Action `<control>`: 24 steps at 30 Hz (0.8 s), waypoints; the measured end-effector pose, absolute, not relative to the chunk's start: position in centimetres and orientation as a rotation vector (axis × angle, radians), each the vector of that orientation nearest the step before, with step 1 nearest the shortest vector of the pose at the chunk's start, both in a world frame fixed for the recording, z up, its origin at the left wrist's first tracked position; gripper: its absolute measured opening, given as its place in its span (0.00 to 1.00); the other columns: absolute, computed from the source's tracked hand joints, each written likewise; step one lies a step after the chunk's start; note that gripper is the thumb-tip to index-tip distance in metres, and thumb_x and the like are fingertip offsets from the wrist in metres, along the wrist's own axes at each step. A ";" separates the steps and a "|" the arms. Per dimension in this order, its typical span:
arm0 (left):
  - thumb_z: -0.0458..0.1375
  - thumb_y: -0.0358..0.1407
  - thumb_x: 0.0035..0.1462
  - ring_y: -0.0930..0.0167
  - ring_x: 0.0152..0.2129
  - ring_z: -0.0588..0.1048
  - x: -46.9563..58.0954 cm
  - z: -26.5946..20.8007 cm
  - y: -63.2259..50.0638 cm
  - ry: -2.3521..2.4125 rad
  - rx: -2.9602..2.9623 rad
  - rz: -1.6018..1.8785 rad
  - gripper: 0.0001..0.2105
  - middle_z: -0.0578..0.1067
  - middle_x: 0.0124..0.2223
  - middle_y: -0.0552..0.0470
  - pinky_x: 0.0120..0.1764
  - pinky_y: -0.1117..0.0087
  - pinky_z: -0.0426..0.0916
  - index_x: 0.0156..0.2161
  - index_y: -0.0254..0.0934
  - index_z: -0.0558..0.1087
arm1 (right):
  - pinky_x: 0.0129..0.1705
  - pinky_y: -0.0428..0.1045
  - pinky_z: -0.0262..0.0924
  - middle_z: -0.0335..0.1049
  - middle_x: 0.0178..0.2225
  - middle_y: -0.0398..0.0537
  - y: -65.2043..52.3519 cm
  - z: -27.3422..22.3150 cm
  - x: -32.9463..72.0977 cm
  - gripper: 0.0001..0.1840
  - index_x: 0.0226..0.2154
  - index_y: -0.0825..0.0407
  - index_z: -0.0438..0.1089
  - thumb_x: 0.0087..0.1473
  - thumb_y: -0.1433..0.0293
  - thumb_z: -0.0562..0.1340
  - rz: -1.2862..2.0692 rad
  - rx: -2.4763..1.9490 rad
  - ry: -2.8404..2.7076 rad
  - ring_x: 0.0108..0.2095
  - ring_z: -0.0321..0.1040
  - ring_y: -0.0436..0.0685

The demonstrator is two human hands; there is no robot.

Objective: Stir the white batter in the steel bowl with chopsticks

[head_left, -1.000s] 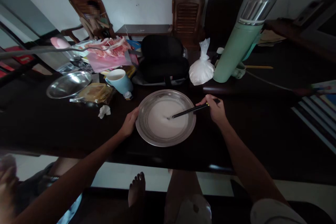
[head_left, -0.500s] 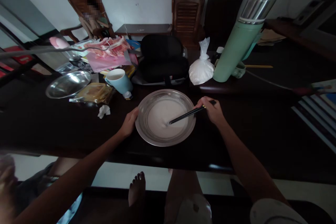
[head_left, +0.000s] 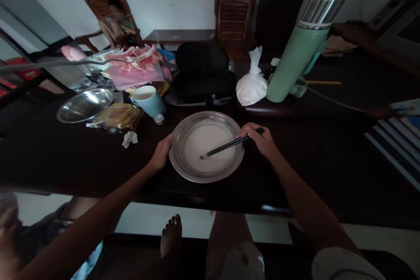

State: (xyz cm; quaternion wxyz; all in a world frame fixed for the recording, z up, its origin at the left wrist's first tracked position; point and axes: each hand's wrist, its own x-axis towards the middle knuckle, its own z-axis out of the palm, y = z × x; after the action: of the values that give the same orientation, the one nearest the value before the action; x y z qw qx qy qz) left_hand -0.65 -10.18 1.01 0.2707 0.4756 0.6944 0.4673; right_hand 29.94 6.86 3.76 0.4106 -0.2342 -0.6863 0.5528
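Note:
In front of me a wide metal bowl (head_left: 207, 178) stands on the dark table, holding a whitish, thin batter-like liquid (head_left: 210, 140). My left hand (head_left: 162, 153) grips the bowl's left rim; part of its fingers is hidden behind the rim. Over the right rim, my right hand (head_left: 260, 139) is closed around a pair of black chopsticks (head_left: 228, 144). They slant down to the left, and their tips dip into the liquid left of the bowl's middle.
Behind the bowl are a black bag (head_left: 203, 74), a tied bag of white powder (head_left: 252, 88) and a tall green thermos (head_left: 297, 52). Leftward lie a blue mug (head_left: 150, 101), an empty metal bowl (head_left: 85, 106), a packet (head_left: 118, 116) and raw meat (head_left: 138, 57). A person (head_left: 120, 26) sits beyond.
My right hand has shifted slightly left with the chopsticks, and their tips have moved left through the liquid. My left hand stays on the rim.

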 end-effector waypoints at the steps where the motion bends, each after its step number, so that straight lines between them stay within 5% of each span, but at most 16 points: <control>1: 0.46 0.64 0.58 0.56 0.47 0.75 -0.6 1.0 -10.2 1.866 1.278 1.263 0.38 0.80 0.49 0.41 0.55 0.57 0.68 0.49 0.31 0.77 | 0.40 0.52 0.68 0.77 0.26 0.45 6.8 3.9 29.9 0.22 0.24 0.49 0.76 0.56 0.49 0.63 1.380 -0.593 -1.739 0.32 0.75 0.56; 24: 0.47 0.65 0.57 0.55 0.46 0.75 -0.3 1.5 -10.2 1.895 1.245 1.265 0.37 0.81 0.46 0.42 0.53 0.57 0.69 0.47 0.32 0.78 | 0.37 0.52 0.69 0.75 0.23 0.45 6.8 3.6 29.9 0.25 0.21 0.48 0.74 0.57 0.48 0.62 1.374 -0.632 -1.695 0.29 0.74 0.56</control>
State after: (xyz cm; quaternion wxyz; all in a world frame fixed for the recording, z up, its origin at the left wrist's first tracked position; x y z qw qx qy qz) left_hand -0.30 -10.20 1.51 0.2695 0.4617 0.7028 0.4693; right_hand 29.94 6.85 3.59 0.4214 -0.2523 -0.6768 0.5484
